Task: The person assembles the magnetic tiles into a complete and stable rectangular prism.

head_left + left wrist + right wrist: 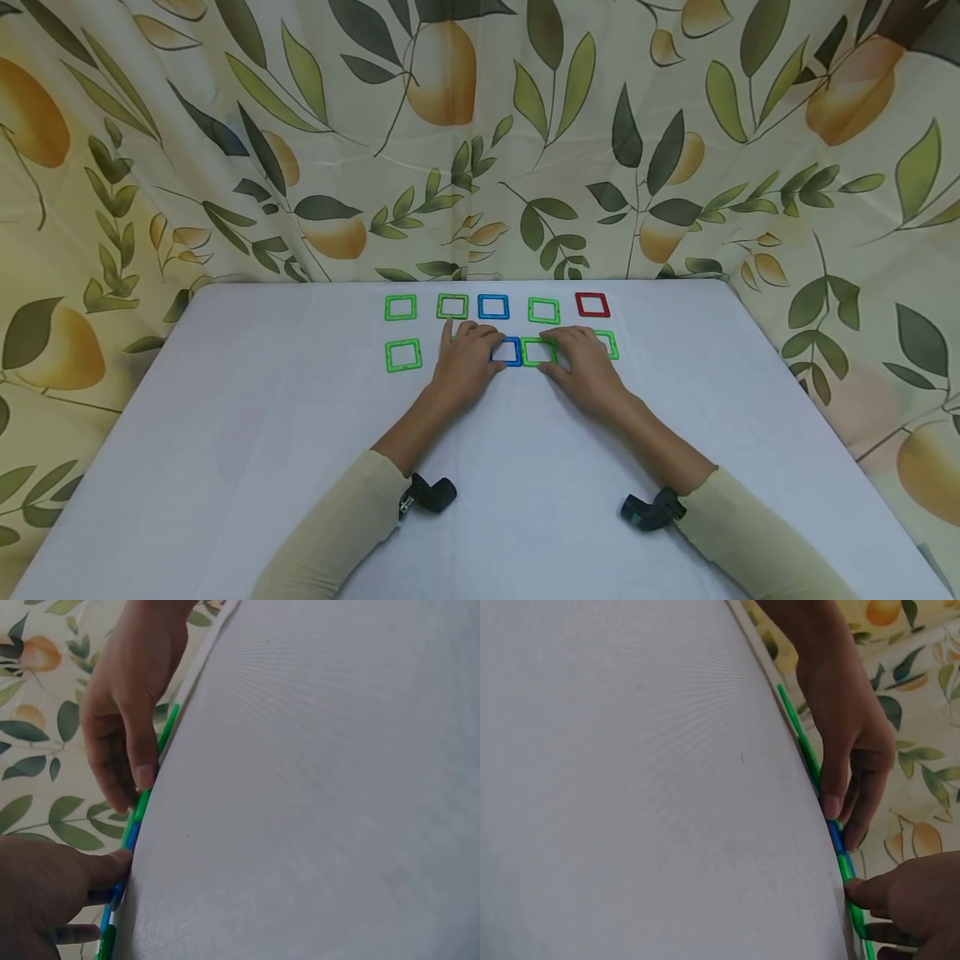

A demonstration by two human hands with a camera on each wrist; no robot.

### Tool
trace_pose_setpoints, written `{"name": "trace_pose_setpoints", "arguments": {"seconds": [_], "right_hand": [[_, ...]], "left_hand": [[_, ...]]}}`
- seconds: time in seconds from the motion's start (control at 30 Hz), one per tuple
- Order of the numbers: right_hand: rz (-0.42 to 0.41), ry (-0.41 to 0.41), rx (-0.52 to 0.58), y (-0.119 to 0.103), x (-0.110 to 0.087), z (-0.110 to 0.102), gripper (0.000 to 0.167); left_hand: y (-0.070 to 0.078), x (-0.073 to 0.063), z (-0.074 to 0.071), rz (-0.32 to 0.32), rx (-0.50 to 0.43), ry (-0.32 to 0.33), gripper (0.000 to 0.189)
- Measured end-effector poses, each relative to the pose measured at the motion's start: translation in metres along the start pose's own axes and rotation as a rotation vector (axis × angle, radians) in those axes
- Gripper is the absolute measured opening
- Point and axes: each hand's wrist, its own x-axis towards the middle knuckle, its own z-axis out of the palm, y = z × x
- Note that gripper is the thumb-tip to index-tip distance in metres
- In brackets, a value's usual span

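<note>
In the head view several hollow square frame tiles lie flat in two rows at the table's far side. My left hand (467,362) pinches a blue frame tile (518,352) in the front row, thumb on the near edge and fingers on the far one. Right beside it, edge to edge, lies a green frame tile (523,352), which my right hand (587,367) holds between thumb and fingers. Another green tile (614,344) shows partly behind the right hand. The left hand hides whatever lies beneath it. Both wrist views show the tiles only edge-on.
In the back row lie green tiles (401,318), a blue tile (493,317) and a red tile (592,294). A green tile (403,341) sits apart at the front row's left end. The white table (480,500) ends just beyond, before a leaf-patterned cloth (480,192).
</note>
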Motion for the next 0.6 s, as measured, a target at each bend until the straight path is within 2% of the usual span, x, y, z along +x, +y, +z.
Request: {"name": "trace_pose_setpoints", "arguments": {"seconds": [0.2, 0.43, 0.6], "right_hand": [[0.016, 0.004, 0.011, -0.001, -0.001, 0.001, 0.054], [0.019, 0.012, -0.014, -0.005, -0.007, 0.0, 0.054], [0.01, 0.002, 0.016, -0.007, -0.013, -0.001, 0.054]], "left_hand": [[0.002, -0.001, -0.002, -0.003, 0.017, -0.009, 0.05], [0.002, -0.004, 0.0, 0.027, 0.047, 0.0, 0.051], [0.002, -0.009, 0.0, 0.044, 0.029, 0.009, 0.05]]}}
